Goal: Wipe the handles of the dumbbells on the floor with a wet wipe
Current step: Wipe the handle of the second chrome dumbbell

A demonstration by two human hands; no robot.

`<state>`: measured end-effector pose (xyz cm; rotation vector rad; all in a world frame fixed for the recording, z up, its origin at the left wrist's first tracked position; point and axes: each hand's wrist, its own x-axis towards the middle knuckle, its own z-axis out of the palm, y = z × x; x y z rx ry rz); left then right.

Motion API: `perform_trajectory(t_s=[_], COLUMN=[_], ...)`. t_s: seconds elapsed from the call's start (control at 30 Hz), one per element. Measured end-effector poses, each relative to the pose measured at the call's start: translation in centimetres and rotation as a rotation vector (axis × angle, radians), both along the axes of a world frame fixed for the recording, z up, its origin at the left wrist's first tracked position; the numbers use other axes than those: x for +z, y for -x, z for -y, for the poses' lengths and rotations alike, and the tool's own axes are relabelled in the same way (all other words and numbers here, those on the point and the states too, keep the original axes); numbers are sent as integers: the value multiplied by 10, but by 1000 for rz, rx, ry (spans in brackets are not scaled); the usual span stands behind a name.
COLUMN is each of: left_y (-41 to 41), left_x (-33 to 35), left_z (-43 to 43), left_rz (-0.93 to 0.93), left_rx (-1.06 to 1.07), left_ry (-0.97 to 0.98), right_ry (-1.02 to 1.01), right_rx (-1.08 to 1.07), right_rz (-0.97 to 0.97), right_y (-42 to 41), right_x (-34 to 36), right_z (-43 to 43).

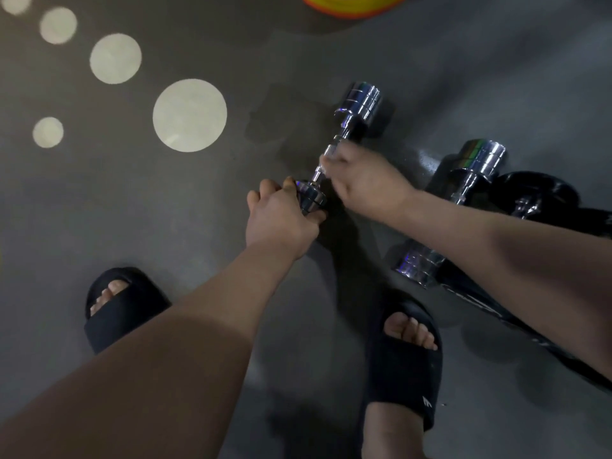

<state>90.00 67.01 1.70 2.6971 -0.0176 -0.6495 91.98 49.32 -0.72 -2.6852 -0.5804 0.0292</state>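
A chrome dumbbell (359, 106) lies tilted on the grey floor, its far head up and to the right. My left hand (281, 217) grips its near head. My right hand (367, 183) is blurred and curled over the handle; a pale wet wipe (326, 164) shows at its fingertips against the bar. A second chrome dumbbell (470, 173) lies to the right, partly hidden by my right forearm. A black dumbbell (536, 197) lies beyond it.
My feet in black slides (405, 362) stand below the dumbbells, left slide (116, 309) further left. Pale round light spots (189, 114) mark the floor at upper left. An orange-yellow object (351, 5) sits at the top edge.
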Motion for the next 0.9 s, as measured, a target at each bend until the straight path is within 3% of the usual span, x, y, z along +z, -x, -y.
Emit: perform_trajectory(t_s=[0.1, 0.23, 0.63, 0.8, 0.9], left_y=[1, 2, 4, 5, 4], left_x=[-2, -1, 2, 2, 4], left_z=[0, 1, 6, 7, 7], left_rz=[8, 8, 38, 36, 25], left_rx=[6, -7, -80, -86, -81], left_ry=[5, -10, -85, -92, -81], right_ry=[-22, -65, 16, -12, -42], right_rx=[127, -106, -374, -306, -150], right_rz=[-7, 48, 38, 3, 11], right_y=[6, -9, -6, 3, 16], right_x=[-3, -9, -3, -7, -13], right_z=[4, 13, 6, 0, -6])
